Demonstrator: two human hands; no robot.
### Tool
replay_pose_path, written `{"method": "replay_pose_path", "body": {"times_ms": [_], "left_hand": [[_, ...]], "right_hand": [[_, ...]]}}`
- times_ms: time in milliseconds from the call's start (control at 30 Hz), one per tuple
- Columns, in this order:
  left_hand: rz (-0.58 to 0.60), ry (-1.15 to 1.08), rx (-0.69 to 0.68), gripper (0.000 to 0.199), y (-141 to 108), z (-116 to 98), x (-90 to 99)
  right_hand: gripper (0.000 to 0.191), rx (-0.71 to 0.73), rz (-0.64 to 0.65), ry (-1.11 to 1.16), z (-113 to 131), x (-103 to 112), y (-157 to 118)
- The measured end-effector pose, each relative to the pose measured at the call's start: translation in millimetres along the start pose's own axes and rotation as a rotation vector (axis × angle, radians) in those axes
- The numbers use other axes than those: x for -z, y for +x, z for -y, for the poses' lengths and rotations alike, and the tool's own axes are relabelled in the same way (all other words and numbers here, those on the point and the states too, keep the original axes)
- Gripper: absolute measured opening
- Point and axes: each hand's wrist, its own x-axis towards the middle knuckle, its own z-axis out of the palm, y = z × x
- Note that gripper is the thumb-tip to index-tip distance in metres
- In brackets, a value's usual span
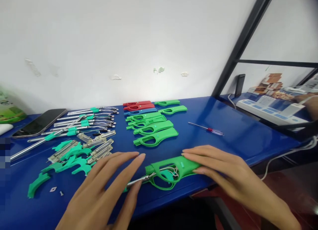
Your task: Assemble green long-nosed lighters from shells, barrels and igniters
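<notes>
In the head view a green long-neck lighter [185,166] lies at the front edge of the blue table, its trigger opening showing wires and a teal piece inside. A thin metal rod [138,181] sticks out of its left end. My right hand [223,173] grips the lighter's handle end, fingers on top. My left hand [106,187] is over the rod with its fingers stretched out and apart; the thumb tip looks to touch the rod, while the forefinger is raised above it. The rod's far end is hidden behind my left hand.
Beyond my hands lie several green lighter casings [159,136], with red ones [139,106] and a blue one [141,112]. Teal triggers [67,157], clear tanks [100,150] and metal rods [72,124] are at left, near a phone [39,122]. A screwdriver [208,129] lies right.
</notes>
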Motion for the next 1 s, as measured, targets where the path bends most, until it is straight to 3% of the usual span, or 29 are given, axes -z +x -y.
{"method": "replay_pose_path", "body": {"times_ms": [167, 533, 767, 900, 1000], "left_hand": [[0.147, -0.019, -0.034, 0.033, -4.4, 6.7, -10.9], [0.210, -0.064, -0.033, 0.030, -8.7, 1.7, -20.5], [0.280, -0.064, -0.026, 0.038, -17.3, 3.9, -23.3], [0.388, 0.037, -0.089, 0.056, -23.9, 2.4, -22.3], [0.387, 0.117, -0.137, 0.061, -25.8, -2.2, -20.0]], "right_hand": [[0.042, 0.044, 0.055, -0.060, 7.7, -5.8, 5.6], [0.040, -0.002, 0.118, -0.086, 6.6, -9.7, 3.0], [0.046, -0.019, 0.124, -0.051, 4.0, -12.7, -3.8], [0.055, -0.018, 0.112, -0.016, 2.2, -19.6, -12.6], [0.056, -0.055, 0.113, -0.004, 5.4, -23.8, -15.5]]}}
